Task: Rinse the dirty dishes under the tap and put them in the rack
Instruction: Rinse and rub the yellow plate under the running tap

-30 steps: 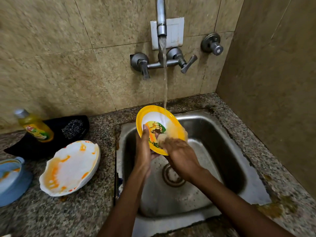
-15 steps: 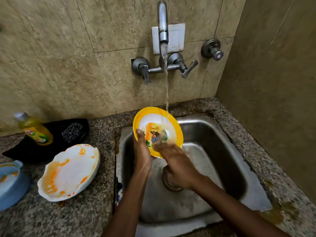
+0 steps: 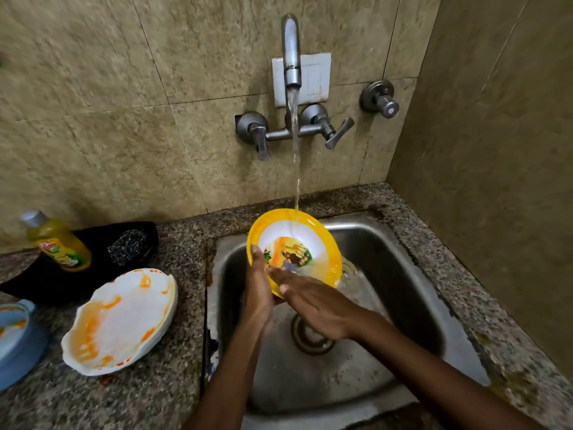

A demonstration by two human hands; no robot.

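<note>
So the yellow-rimmed plate point(image 3: 313, 240) with a cartoon print in the middle is tilted up over the steel sink point(image 3: 387, 274), right under the tap point(image 3: 291, 57); water stream point(image 3: 296, 169) lands on its upper white part and runs off the lower right edge into the basin. Left hand point(image 3: 259, 290) holds the plate by its left rim, thumb on the front face, the other fingers hidden behind it so can't tell exactly how they sit; right hand point(image 3: 313, 302) lies flat against the plate's lower face, fingers point(image 3: 279, 273) straight and pressed together, tips touching the print. Drain point(image 3: 310, 339) is just below the hands.

On the speckled granite table point(image 3: 148, 389) left of the sink: a white scalloped plate point(image 3: 121, 321) smeared with orange sauce; a blue dish point(image 3: 18, 336) at the frame edge, also smeared; behind them a black tray point(image 3: 93, 265) with a steel scrubber point(image 3: 127, 246) in it and a yellow dish soap bottle point(image 3: 55, 243) leaning on it. Second tap knob point(image 3: 379, 99) is on the wall to the right.
</note>
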